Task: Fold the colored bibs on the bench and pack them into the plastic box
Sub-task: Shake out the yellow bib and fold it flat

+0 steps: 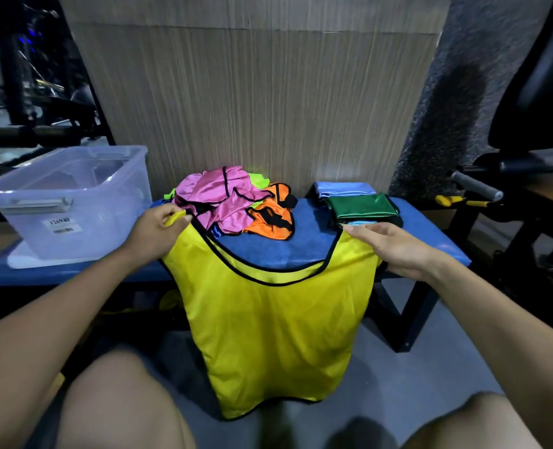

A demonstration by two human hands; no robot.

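The left hand (158,228) pinches one shoulder strap of the yellow bib (275,328) between thumb and curled fingers. The right hand (395,247) holds the other strap, its fingers nearly straight on top; whether the thumb grips beneath cannot be told. The bib hangs over the front edge of the blue bench (281,251). Behind it lies a loose heap of pink and orange bibs (236,202), with folded green and blue bibs (359,202) stacked to the right. The clear plastic box (67,202) stands at the bench's left end.
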